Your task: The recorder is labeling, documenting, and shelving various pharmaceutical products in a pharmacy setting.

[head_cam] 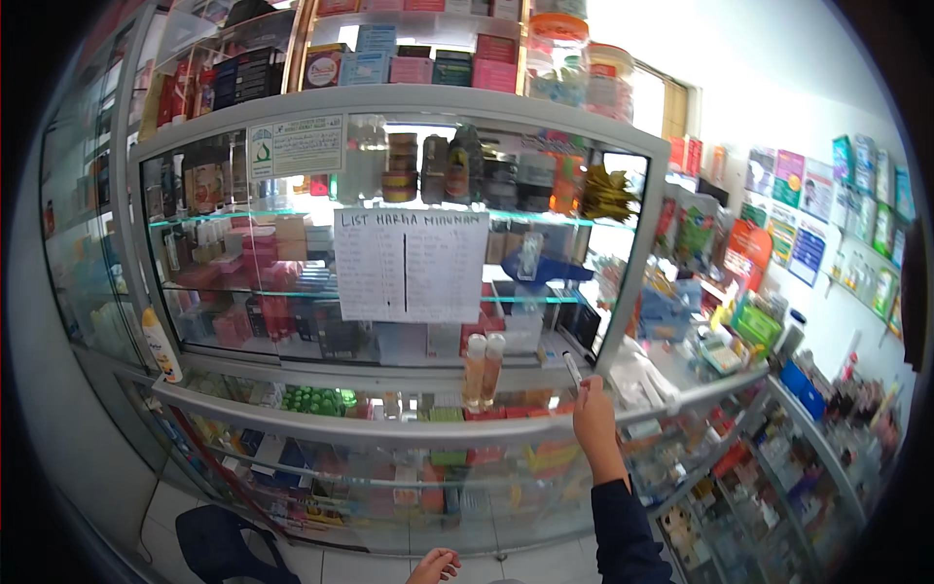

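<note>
My right hand (597, 412) reaches over the glass counter with its fingers closed on the lower end of a white marker pen (572, 369) that has a dark tip. To its left two clear bottles (483, 370) of pale orange liquid with white caps stand side by side on the counter. My left hand (436, 566) is low in the view, in front of the counter, its fingers curled; nothing shows in it. A handwritten white price list (410, 264) hangs on the glass of the display cabinet behind the bottles.
A yellow-capped white bottle (160, 344) stands at the counter's left end. White cloth (642, 376) lies right of the pen. A dark blue plastic chair (222, 544) is at lower left. The metal counter edge (408, 431) runs across, and another glass case (795, 438) adjoins at right.
</note>
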### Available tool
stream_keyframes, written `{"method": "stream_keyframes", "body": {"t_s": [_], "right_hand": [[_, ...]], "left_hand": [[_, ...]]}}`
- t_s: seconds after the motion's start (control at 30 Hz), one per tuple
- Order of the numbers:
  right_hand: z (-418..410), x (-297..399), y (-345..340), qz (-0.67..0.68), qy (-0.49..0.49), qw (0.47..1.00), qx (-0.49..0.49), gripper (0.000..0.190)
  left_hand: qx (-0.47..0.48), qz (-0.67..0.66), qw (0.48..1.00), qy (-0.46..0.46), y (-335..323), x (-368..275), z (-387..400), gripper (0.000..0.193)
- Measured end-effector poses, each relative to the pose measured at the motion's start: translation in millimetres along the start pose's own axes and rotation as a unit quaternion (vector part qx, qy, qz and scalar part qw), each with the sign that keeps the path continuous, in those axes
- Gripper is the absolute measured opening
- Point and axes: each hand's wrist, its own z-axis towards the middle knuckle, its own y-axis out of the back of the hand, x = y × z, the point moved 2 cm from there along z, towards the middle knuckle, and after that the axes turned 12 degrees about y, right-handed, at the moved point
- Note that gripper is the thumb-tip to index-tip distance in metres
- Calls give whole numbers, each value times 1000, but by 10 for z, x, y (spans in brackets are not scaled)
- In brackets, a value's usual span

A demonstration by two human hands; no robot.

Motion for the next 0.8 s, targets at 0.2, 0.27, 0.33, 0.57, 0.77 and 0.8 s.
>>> {"method": "stream_keyframes", "body": {"t_s": [0.2, 0.27, 0.33, 0.57, 0.77, 0.8], "right_hand": [[1047, -652, -993, -161, 107, 977, 85, 14], [1153, -809, -1144, -187, 80, 972, 119, 18], [1143, -1212, -1156, -240, 93, 960, 111, 15], [885, -301, -542, -226, 157, 955, -108, 28], [-403, 1704, -339, 89, 291, 892, -334, 13], [-679, 1893, -385, 124, 303, 889, -319, 13]], "left_hand": [[-68, -42, 997, -19, -168, -229, 350, 22], [-98, -42, 994, -6, -94, -118, 421, 22], [-133, -47, 990, 10, -100, -207, 350, 22], [-315, -141, 936, -62, 41, 155, -362, 27], [-455, -215, 839, -208, -72, 1051, -1422, 22], [-481, -236, 817, -211, -236, 1189, -1721, 22]]}}
